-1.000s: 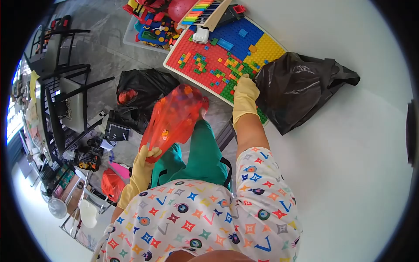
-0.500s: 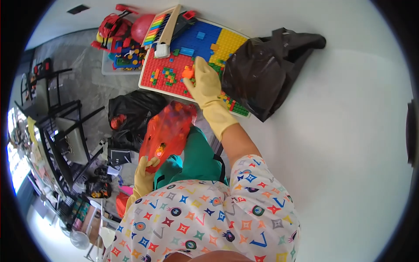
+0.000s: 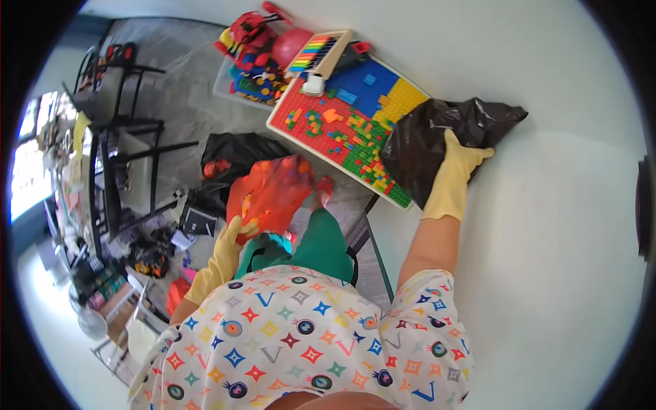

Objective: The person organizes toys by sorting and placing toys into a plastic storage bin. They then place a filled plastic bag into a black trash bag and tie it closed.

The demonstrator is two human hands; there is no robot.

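My left hand, in a yellow rubber glove, is closed on the lower end of a red plastic bag with orange and dark items showing through. My right hand, gloved too, lies against a black plastic bag with its thumb and fingers spread apart. That black bag rests over the right side of a brick-covered table with red, blue, yellow and green base sections. An orange piece sits on the red section among small colored bricks.
A toy xylophone and a white toy vehicle stand at the table's far edge. Beside it is a clear toy bin. Another black bag lies on the floor; dark chairs are at left.
My right hand has let go of the orange piece, which now rests on the red section, and has moved right to the black bag. My left hand still holds the red bag.
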